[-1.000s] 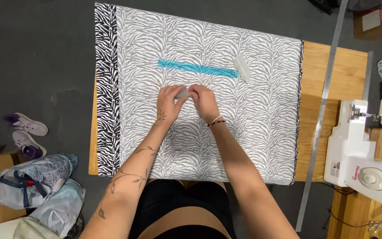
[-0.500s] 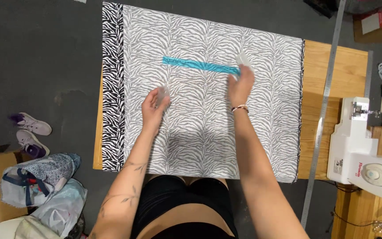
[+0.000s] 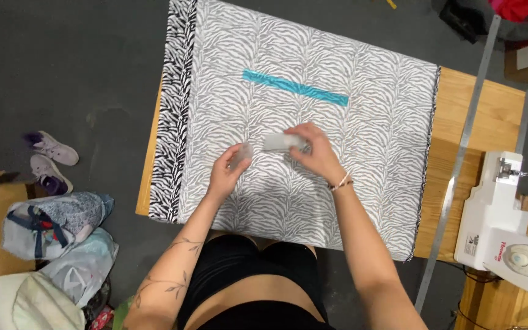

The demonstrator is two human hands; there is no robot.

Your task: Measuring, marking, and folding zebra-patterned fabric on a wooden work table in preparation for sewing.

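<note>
A: Head cam check. My left hand (image 3: 230, 168) has its fingers closed on a small clear piece (image 3: 241, 153), looks like a lid or cap. Right hand (image 3: 313, 150) is pinched shut on a small pale box (image 3: 279, 142), just beside it.

B: Where on the desk (image 3: 490, 116)?

A: Both are over the middle of the zebra-print fabric (image 3: 349, 183) that covers most of it. Teal strip (image 3: 294, 87) lies flat toward the far edge. Steel ruler (image 3: 459, 165) runs along the right side, sewing machine (image 3: 508, 226) beyond the right edge.

B: Handling?

A: My read: box is light, rigid, a bit slick. Grip the long sides. Contents I cannot tell. Fabric is soft, will drag and wrinkle if leaned on.
</note>
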